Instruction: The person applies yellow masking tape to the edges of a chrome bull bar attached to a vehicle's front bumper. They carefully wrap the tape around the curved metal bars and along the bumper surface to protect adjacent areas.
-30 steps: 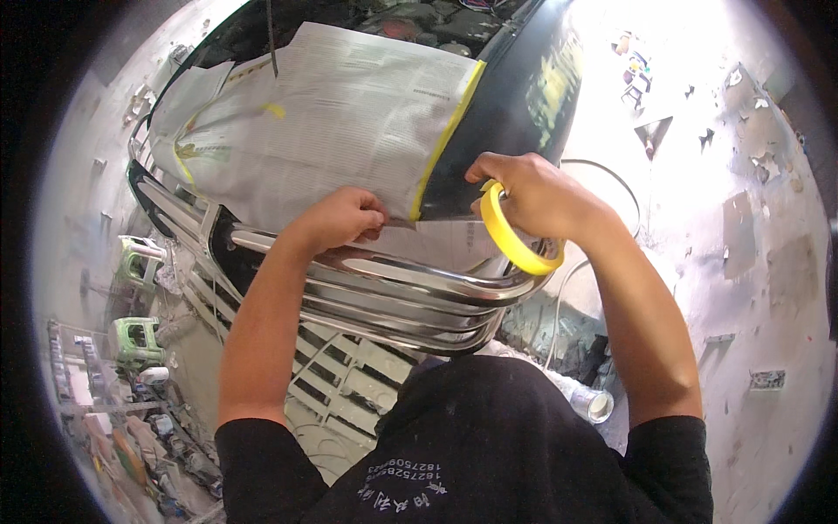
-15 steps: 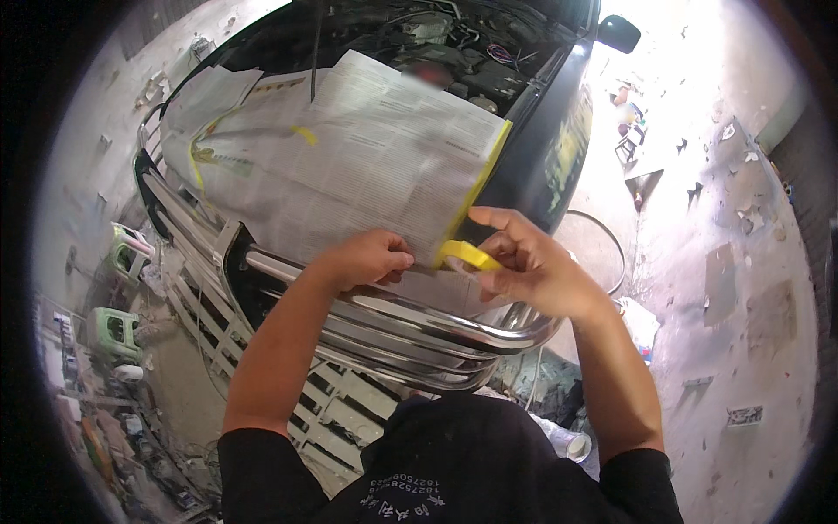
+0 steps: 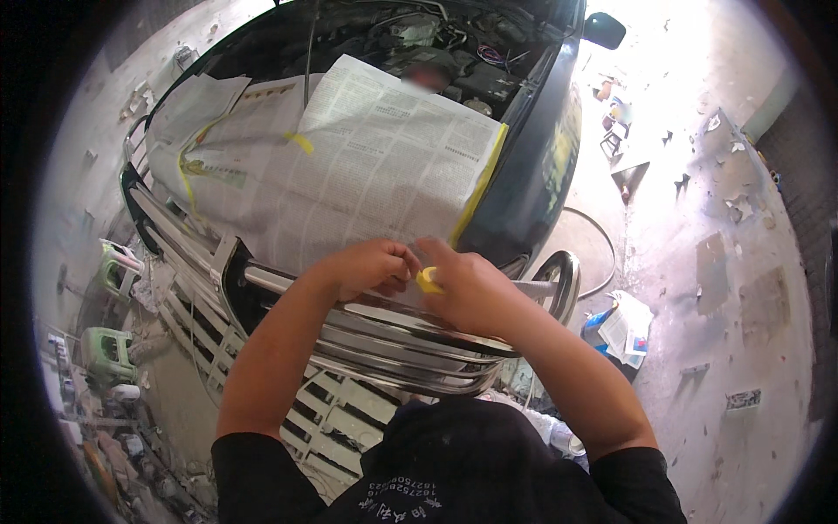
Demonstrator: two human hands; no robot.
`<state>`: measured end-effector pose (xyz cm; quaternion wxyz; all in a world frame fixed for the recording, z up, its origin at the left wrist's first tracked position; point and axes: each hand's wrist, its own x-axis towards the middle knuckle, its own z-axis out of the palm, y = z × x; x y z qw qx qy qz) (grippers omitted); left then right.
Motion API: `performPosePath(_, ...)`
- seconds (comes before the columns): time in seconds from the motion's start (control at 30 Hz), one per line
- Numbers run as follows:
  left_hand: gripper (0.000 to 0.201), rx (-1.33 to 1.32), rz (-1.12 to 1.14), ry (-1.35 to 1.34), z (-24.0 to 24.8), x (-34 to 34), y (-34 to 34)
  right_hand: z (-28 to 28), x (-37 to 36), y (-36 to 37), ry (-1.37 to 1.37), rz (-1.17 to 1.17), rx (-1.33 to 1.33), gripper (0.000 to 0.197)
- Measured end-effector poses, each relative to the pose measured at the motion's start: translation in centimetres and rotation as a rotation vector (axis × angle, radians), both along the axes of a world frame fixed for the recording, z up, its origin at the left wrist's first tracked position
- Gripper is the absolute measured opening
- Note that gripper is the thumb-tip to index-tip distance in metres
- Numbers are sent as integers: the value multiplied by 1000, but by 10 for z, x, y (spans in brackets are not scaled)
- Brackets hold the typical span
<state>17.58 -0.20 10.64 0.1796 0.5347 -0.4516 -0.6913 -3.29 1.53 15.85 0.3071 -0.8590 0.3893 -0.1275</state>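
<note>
Newspaper sheets (image 3: pixel 367 166) cover the front of a dark car (image 3: pixel 515 210), with yellow masking tape (image 3: pixel 482 188) along their right edge. Over the chrome bull bar (image 3: pixel 393 323), my right hand (image 3: pixel 476 293) grips a roll of yellow masking tape (image 3: pixel 428 279), its index finger stretched toward my left hand. My left hand (image 3: pixel 371 269) is closed at the lower edge of the paper, fingers curled together. Whatever lies between those fingertips is too small to make out. The two hands are close together, with the roll between them.
Past the paper lies the exposed engine bay (image 3: pixel 445 48), a thin rod (image 3: pixel 309 52) standing at its front. Green stools (image 3: pixel 109 354) stand on the left. A hose (image 3: pixel 607 249) curves over the floor at right, near a paper-topped container (image 3: pixel 620 327). A slatted pallet (image 3: pixel 349 410) lies below the bar.
My right hand has swung left and slightly down with the tape roll, away from the paper's taped right corner and up to my left hand. My left hand has stayed nearly in place.
</note>
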Motion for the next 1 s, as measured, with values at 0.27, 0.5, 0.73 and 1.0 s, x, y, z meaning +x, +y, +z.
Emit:
performPosePath(0.27,21,-53,-88,-8,-3,4,2,-5,11,-9,91,12,37,44)
performPosePath(0.5,18,-172,-134,-60,1,2,3,0,11,-7,143,6,52,53)
performPosePath(0.73,20,-140,-102,-163,12,-7,7,3,-8,-7,33,-53,55,42)
performPosePath(1.0,16,-213,-170,-304,8,-12,5,16,-60,4,26,208,-161,47)
